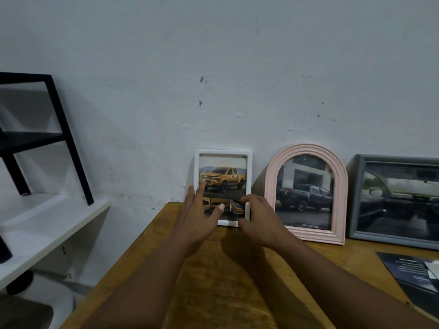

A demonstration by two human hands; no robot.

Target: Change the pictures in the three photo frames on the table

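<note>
**A:** The fingers of the left hand are spread and straight, laid against the front of the white rectangular plastic-looking photo frame. The index tip sits on the printed yellow pickup truck, and the thumb lies lower on the pane.

**B:** And the right hand?

**A:** Its fingers curl onto the frame's lower right edge with the thumb at the bottom corner, so it pinches that corner.

**B:** Where does the frame stand?

**A:** In the head view it is upright at the back left of the brown wooden surface, close against the pale wall. I cannot tell whether they touch. To its right stand a pink arched ribbed frame and, further along, a grey rectangular frame.

**B:** How will it handle?

**A:** I judge it light and stiff. The smooth front pane may slip under flat fingers and could crack if dropped. The two side rails look like the safer hold, not the pane.

**B:** And the arms?

**A:** Both bare forearms reach forward from the lower edge of the picture and converge on the frame. The left palm faces the pane, and the right wrist bends slightly inward.
</note>
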